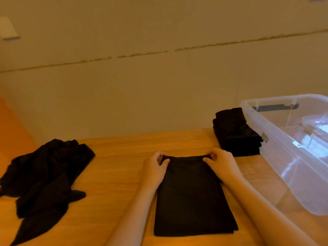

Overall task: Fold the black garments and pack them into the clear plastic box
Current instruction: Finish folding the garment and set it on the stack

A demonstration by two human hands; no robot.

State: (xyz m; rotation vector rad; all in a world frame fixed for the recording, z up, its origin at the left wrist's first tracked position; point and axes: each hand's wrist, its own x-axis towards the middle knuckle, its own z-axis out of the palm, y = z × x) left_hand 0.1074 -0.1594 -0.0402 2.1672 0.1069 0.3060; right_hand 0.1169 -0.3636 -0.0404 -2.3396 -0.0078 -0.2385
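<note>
while the folded black garment (193, 196) is lying mid-desk, the left hand (156, 169) and right hand (221, 166) are pinching its far corners.

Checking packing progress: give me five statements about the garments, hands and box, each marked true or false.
1. Both hands pinch the far edge of the garment at the table's centre. True: left hand, right hand.
2. The folded stack sits inside the box. False: it stands on the table, beside the box's left wall.
3. A loose pile lies on the left of the table. True.
4. The box has its lid on. False: it is open at the top.
5. The pile touches the centre garment. False: bare table lies between them.
</note>
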